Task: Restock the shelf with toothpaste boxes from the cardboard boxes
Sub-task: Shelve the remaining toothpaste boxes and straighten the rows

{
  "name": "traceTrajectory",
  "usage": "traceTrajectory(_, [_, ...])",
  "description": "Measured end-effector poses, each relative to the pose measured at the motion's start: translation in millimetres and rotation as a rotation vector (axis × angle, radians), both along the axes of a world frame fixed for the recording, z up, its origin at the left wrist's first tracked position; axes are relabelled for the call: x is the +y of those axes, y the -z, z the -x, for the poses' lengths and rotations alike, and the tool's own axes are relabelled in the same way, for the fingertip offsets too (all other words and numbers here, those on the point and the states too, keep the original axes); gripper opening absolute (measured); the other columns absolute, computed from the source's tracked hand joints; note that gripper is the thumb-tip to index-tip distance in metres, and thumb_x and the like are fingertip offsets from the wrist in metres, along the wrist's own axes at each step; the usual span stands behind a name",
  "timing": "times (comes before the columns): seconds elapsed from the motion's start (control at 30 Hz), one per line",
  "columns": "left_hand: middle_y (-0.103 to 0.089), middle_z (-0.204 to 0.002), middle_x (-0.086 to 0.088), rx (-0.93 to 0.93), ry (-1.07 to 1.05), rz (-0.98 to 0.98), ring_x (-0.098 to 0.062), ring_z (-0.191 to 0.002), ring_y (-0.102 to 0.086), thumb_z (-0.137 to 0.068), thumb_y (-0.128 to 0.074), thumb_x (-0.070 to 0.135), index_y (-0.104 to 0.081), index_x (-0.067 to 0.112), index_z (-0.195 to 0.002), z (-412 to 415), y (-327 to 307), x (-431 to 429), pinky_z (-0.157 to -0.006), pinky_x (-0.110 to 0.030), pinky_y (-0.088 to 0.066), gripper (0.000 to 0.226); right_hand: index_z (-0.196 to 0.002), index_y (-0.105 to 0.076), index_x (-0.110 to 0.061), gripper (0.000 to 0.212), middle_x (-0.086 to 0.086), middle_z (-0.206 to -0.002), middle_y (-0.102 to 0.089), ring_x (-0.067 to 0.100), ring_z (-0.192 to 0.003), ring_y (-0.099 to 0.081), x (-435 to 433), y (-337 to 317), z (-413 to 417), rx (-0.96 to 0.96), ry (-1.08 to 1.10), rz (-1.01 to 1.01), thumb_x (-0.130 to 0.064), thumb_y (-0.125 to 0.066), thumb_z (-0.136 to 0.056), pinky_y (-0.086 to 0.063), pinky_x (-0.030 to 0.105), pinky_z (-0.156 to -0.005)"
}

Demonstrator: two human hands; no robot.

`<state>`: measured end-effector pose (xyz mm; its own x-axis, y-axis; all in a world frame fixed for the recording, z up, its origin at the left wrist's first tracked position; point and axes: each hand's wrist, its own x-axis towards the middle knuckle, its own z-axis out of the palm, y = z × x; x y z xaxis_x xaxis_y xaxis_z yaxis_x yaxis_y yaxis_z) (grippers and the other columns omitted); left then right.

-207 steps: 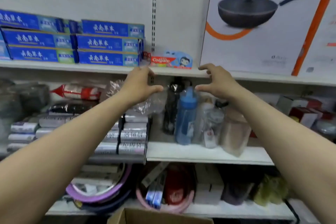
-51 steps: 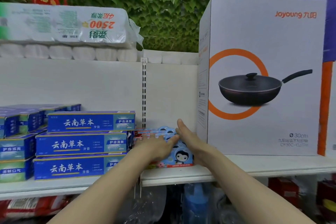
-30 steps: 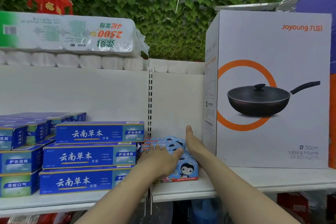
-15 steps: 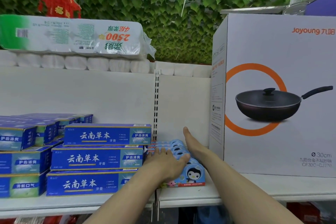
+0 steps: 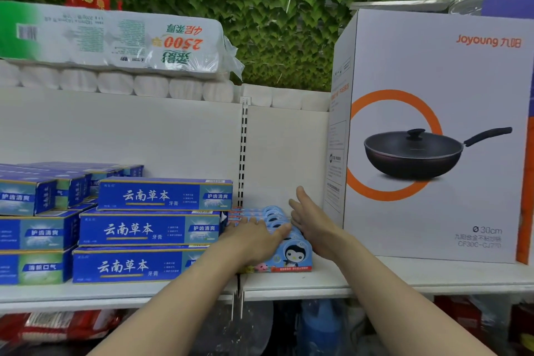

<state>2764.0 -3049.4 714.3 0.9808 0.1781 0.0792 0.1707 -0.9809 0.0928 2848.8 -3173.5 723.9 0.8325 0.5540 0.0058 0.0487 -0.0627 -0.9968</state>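
White shop shelf [image 5: 375, 274], leafy wall [image 5: 274, 37] behind. The kids' toothpaste boxes [image 5: 294, 254] sit in a row between the blue toothpaste stack [image 5: 150, 228] and the pan box [image 5: 433, 139]. My left grip [image 5: 254, 235] lies flat on the row's top, my right grip [image 5: 312, 222] flat against its right side, fingers straight, clamping nothing. Risk: an uneven push skews the row or tips the front box off the shelf lip, which is near. Supply cardboard boxes not in view; pan box closed, contents unseen.
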Motion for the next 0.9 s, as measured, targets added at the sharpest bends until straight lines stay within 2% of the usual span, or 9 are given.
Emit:
traceTrajectory(0.1, [-0.011,-0.162,-0.011,-0.004,0.022,0.006,-0.032,-0.149,-0.008,-0.101,-0.008,0.059,-0.013,0.039,-0.153,4,-3,-3,-0.117,-0.053,-0.017,0.056,-0.157,-0.020,-0.014,0.074,0.010,-0.162,-0.023,0.026,-0.147,-0.031,-11,-1,22,0.024,0.009,-0.030,-0.062,-0.016,-0.102,-0.047,0.027,-0.082])
traceTrajectory(0.2, [-0.013,-0.162,-0.011,-0.027,0.011,0.050,-0.030,-0.149,-0.012,-0.101,-0.010,0.057,-0.015,0.032,-0.154,6,-2,-2,-0.118,-0.051,-0.019,0.059,-0.151,-0.033,-0.005,0.070,0.009,-0.154,-0.038,0.028,-0.142,-0.038,-6,-1,43,-0.020,0.034,-0.033,-0.054,-0.013,-0.105,-0.041,0.029,-0.090])
traceTrajectory(0.33, [-0.025,-0.159,-0.009,-0.078,-0.027,0.052,-0.027,-0.145,-0.027,-0.089,-0.007,0.075,-0.028,0.021,-0.152,2,2,8,-0.114,-0.046,-0.029,0.086,-0.155,-0.026,-0.009,0.070,0.011,-0.159,-0.032,0.025,-0.143,-0.037,5,8,34,-0.067,0.118,-0.025,-0.057,-0.014,-0.104,-0.035,0.028,-0.103])
traceTrajectory(0.43, [-0.045,-0.145,-0.013,-0.084,0.007,0.065,-0.030,-0.133,-0.043,-0.099,-0.017,0.062,-0.043,0.021,-0.142,8,0,0,-0.107,-0.045,-0.038,0.064,-0.156,-0.023,-0.011,0.072,0.009,-0.162,-0.026,0.026,-0.145,-0.034,6,9,35,-0.096,0.132,-0.015,-0.059,-0.017,-0.103,-0.030,0.033,-0.117])
traceTrajectory(0.53, [-0.062,-0.118,-0.012,-0.247,0.065,0.080,-0.029,-0.111,-0.057,-0.099,-0.032,0.058,-0.058,0.017,-0.116,28,-4,-13,-0.091,-0.043,-0.047,0.051,-0.154,-0.032,-0.015,0.065,0.007,-0.156,-0.035,0.024,-0.137,-0.042,-1,5,40,-0.188,0.160,0.011,-0.056,-0.020,-0.104,-0.032,0.029,-0.104])
traceTrajectory(0.57, [-0.064,-0.116,-0.011,-0.320,0.073,0.100,-0.028,-0.109,-0.059,-0.096,-0.036,0.061,-0.060,0.016,-0.114,37,-5,-13,-0.089,-0.041,-0.048,0.054,-0.152,-0.035,-0.015,0.064,0.007,-0.156,-0.037,0.024,-0.134,-0.043,-5,2,40,-0.233,0.181,0.016,-0.056,-0.022,-0.104,-0.032,0.030,-0.103])
traceTrajectory(0.7, [-0.065,-0.126,-0.002,-0.565,0.078,0.126,-0.021,-0.118,-0.058,-0.091,-0.052,0.059,-0.061,0.022,-0.128,86,-15,9,-0.096,-0.036,-0.046,0.054,-0.148,-0.042,-0.016,0.060,0.004,-0.154,-0.041,0.023,-0.140,-0.038,-9,-11,46,-0.466,0.226,0.012,-0.055,-0.030,-0.103,-0.028,0.036,-0.110])
traceTrajectory(0.8, [-0.069,-0.120,0.002,-0.689,0.045,0.152,-0.016,-0.113,-0.060,-0.087,-0.065,0.048,-0.068,0.021,-0.120,129,-29,39,-0.090,-0.026,-0.043,0.042,-0.140,-0.051,-0.017,0.054,0.000,-0.145,-0.051,0.020,-0.132,-0.046,0,-22,63,-0.622,0.195,0.021,-0.053,-0.041,-0.101,-0.033,0.032,-0.102])
traceTrajectory(0.9, [-0.070,-0.116,0.002,-0.744,-0.003,0.161,-0.013,-0.111,-0.060,-0.084,-0.071,0.043,-0.071,0.020,-0.114,160,-46,85,-0.085,-0.019,-0.037,0.038,-0.131,-0.059,-0.023,0.048,-0.005,-0.137,-0.058,0.013,-0.128,-0.051,21,-29,82,-0.721,0.138,0.000,-0.054,-0.055,-0.095,-0.039,0.033,-0.105])
